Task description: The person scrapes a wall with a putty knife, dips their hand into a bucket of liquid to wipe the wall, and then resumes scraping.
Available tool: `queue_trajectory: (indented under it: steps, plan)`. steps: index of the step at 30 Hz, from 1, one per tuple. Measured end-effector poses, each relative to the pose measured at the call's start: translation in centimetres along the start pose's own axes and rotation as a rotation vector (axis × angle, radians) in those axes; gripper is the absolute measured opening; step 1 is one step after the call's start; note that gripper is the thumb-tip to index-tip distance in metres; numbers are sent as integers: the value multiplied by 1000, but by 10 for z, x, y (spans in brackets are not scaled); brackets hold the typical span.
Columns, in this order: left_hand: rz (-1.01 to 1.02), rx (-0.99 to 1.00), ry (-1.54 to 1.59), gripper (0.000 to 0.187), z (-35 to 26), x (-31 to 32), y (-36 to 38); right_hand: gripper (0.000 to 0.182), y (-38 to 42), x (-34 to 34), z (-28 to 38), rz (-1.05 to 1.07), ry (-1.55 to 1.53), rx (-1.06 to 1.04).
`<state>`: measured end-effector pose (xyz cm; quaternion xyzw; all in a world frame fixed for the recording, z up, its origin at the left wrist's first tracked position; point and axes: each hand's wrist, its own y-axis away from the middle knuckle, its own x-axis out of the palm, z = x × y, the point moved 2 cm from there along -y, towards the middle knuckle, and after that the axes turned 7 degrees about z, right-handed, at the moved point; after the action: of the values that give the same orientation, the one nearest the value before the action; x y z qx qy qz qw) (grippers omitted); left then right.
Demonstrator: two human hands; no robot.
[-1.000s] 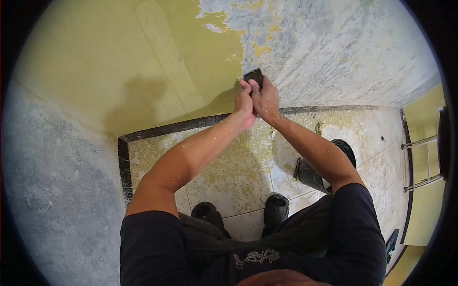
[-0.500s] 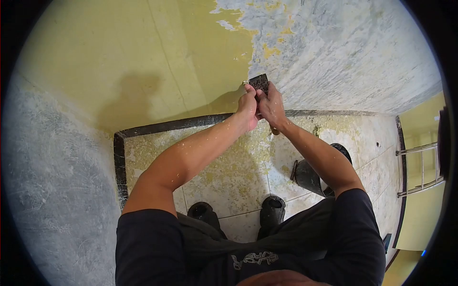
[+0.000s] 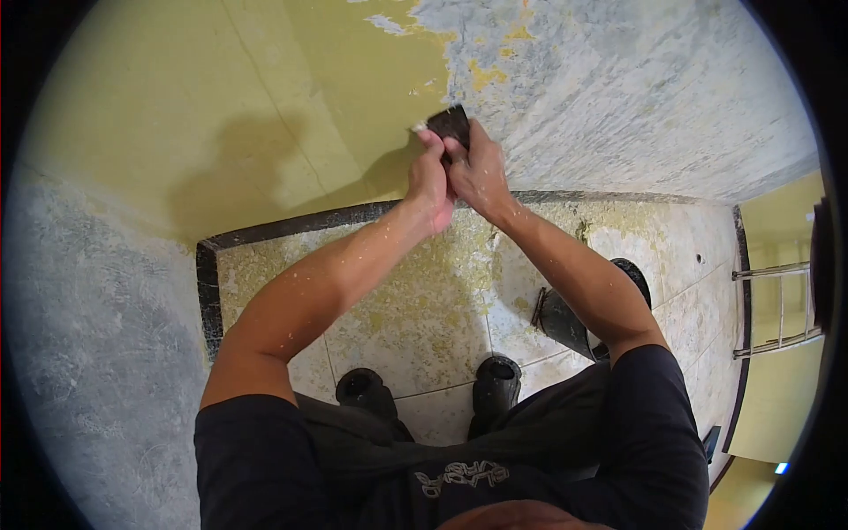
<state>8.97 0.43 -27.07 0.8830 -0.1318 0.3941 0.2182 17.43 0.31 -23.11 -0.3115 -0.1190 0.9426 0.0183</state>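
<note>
A scraper (image 3: 450, 124) with a broad dark blade is held against the wall in both my hands. Its blade lies at the ragged border between yellow paint (image 3: 353, 115) and bare grey plaster (image 3: 601, 106). My left hand (image 3: 430, 181) is closed on the scraper from the left, thumb toward the blade. From the right, my right hand (image 3: 480, 177) wraps round it, with the fingers along the blade's side. The handle is hidden by the hands. A pale bit of loose paint (image 3: 420, 128) shows at the blade's left corner.
Yellow paint flakes (image 3: 397, 291) litter the tiled floor (image 3: 433, 415). A dark bucket (image 3: 565, 322) stands under my right forearm. Black skirting (image 3: 300, 225) runs along the wall's foot. A metal ladder (image 3: 777, 309) is at the far right; my shoes (image 3: 497, 375) are below.
Both hands and the scraper have moved up and to the left along the paint border. The view has shifted slightly too. My grip looks the same.
</note>
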Motion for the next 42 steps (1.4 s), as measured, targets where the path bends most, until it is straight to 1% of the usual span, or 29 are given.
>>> queue_trajectory:
  steps: [1, 4, 6, 8, 9, 10, 11, 12, 13, 14, 15, 17, 19, 21, 23, 26, 28, 29, 30, 31, 32, 33, 34, 36, 37, 38, 40, 41, 42]
  plan:
    - [8, 73, 1, 33, -6, 2, 4, 16, -2, 1, 7, -3, 59, -64]
    - [-13, 60, -86, 35, -14, 0, 10, 22, -4, 8, 11, 5, -22, -54]
    - [-33, 112, -92, 34, -9, 0, 3, 24, -4, 8, -1, -10, -13, -97]
    - [-28, 76, -216, 37, 9, -10, -14, 27, 3, 8, -28, -14, -1, -129]
    - [-44, 17, -187, 41, 18, -6, -14, 28, 11, 5, -47, -21, -42, -107]
    - [-41, 22, -181, 41, 26, -2, -15, 28, 17, -1, -49, -28, -80, -88]
    - [-63, -55, -165, 43, 35, 2, -15, 28, 25, -9, -52, -16, -128, -23]
    - [-84, -134, -148, 46, 39, 10, -13, 28, 23, -14, -48, -15, -120, -29]
    - [-84, -93, -139, 41, 39, 18, -13, 26, 20, -19, -44, -4, -47, 26]
    - [-82, -90, -135, 41, 37, 21, -12, 23, 17, -23, -42, 6, 22, 83]
    - [-62, -90, -127, 38, 33, 22, -12, 17, 13, -24, -32, -24, 51, 60]
    - [-40, -91, -129, 35, 24, 17, -13, 16, 9, -22, -21, -35, 25, 46]
    - [116, -74, 45, 29, 15, 11, -14, 14, 7, -23, -12, -39, 12, 29]
    - [100, -101, 35, 28, 5, 19, -3, 16, 6, -23, -5, 2, 16, 70]
    - [82, -137, 22, 27, 0, 27, 12, 16, 5, -28, 5, 34, 61, 60]
    - [84, -125, -11, 27, -2, 33, 14, 16, 3, -30, 13, 46, 88, 56]
    - [6, -15, 59, 26, -6, 35, 13, 15, -3, -29, 22, 38, 73, 70]
    - [-52, 86, 73, 28, -11, 37, 11, 15, -11, -28, 32, 39, 90, -5]
    - [-57, 85, 69, 28, -18, 40, 15, 16, -17, -28, 44, 41, 104, -81]
    - [-40, 118, 60, 29, -30, 41, 20, 17, -21, -27, 57, 45, 136, -83]
    - [-20, 153, 51, 31, -41, 42, 26, 17, -20, -24, 55, 42, 125, -84]
    - [-24, 87, -20, 32, -45, 41, 32, 18, -19, -19, 50, 13, 103, -83]
    - [-20, 97, -24, 32, -46, 40, 31, 20, -18, -15, 46, -18, 86, -88]
    - [-46, 169, -93, 33, -39, 31, 22, 21, -18, -10, 37, -47, 55, -136]
    - [-22, 244, -112, 35, -37, 30, 19, 22, -15, -7, 31, -63, 22, -165]
    - [-27, 250, -108, 35, -32, 28, 17, 22, -11, -7, 23, -56, 22, -169]
    - [-62, 91, -191, 46, -27, 37, 21, 21, -4, -19, 16, -50, -150, -202]
    - [-37, 121, -135, 48, -20, 41, 17, 21, 4, -29, 14, 48, -201, -46]
    - [-41, 118, -163, 51, -16, 45, 16, 21, 7, -37, 13, 43, -200, -58]
